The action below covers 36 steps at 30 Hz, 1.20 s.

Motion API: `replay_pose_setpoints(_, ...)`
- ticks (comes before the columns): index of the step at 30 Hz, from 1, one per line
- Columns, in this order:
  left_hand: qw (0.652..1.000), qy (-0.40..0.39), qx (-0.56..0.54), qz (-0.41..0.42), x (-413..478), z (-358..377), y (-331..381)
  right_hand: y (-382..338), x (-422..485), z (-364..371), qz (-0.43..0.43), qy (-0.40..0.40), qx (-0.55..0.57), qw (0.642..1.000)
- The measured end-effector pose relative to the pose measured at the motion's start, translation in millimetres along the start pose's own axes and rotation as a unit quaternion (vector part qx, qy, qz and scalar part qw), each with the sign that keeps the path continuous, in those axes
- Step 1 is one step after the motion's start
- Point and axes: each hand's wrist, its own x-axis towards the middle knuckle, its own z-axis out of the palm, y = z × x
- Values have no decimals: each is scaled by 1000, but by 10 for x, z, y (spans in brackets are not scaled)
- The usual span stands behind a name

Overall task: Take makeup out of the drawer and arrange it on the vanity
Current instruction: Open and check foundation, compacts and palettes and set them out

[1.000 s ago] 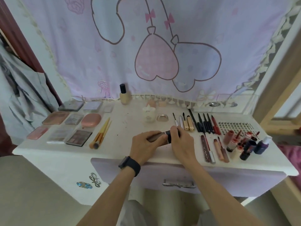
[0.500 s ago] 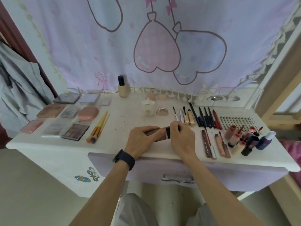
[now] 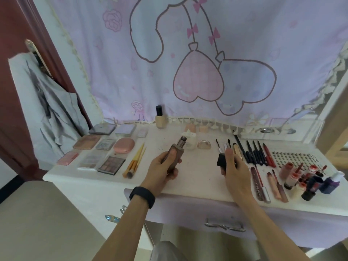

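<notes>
My left hand (image 3: 163,166) grips a brown square-sided makeup bottle (image 3: 176,152), tilted with its uncapped pump tip pointing up and away over the white vanity top (image 3: 197,178). My right hand (image 3: 232,167) holds the bottle's black cap (image 3: 221,160), well apart from the bottle. Both hands hover above the middle of the vanity. The drawer front (image 3: 188,215) with its metal handle (image 3: 224,226) lies below my forearms.
Palettes (image 3: 111,164) and a pink compact (image 3: 124,145) fill the left side, with yellow brushes (image 3: 134,162) beside them. Pencils and liners (image 3: 254,152), lip tubes (image 3: 271,182) and small bottles (image 3: 310,182) crowd the right. A foundation bottle (image 3: 160,117) and a white jar (image 3: 190,141) stand behind.
Both hands held the capped bottle together low over the vanity. Now the cap is off in my right hand, and my left hand has lifted the bottle to the left.
</notes>
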Motion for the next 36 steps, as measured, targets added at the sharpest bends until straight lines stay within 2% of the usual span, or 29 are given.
replay_pose_setpoints(2, 998, -26, -60, -13, 18, 47, 15, -6, 9, 7, -1, -5, 7, 1000)
replay_pose_setpoints(4, 997, -35, -64, -13, 59, 92, 30, -17, 24, 17, 4, -8, 14, 1000)
replay_pose_setpoints(10, 998, -17, 35, 42, 203, 194, 90, -38, 20, 12, 24, -35, -2, 999)
replay_pose_setpoints(14, 989, 0, 131, 71, 302, 196, 115, -20, 32, 31, 25, -21, 0, 999)
replay_pose_setpoints(21, 965, 19, 251, 79, 475, 69, 49, -26, 7, 33, 1, -13, -4, 1000)
replay_pose_setpoints(26, 950, 25, 288, 117, 532, 51, 3, -26, 23, 30, -26, 3, -35, 999)
replay_pose_setpoints(30, 937, 38, 330, 106, 533, 26, -73, -13, 26, 33, -23, 9, -35, 999)
replay_pose_setpoints(33, 912, 21, 397, 103, 497, 14, -106, 35, 45, 51, -12, 10, -36, 999)
replay_pose_setpoints(36, 902, 18, 418, 109, 495, 4, -140, 87, 59, 79, -11, -15, -86, 996)
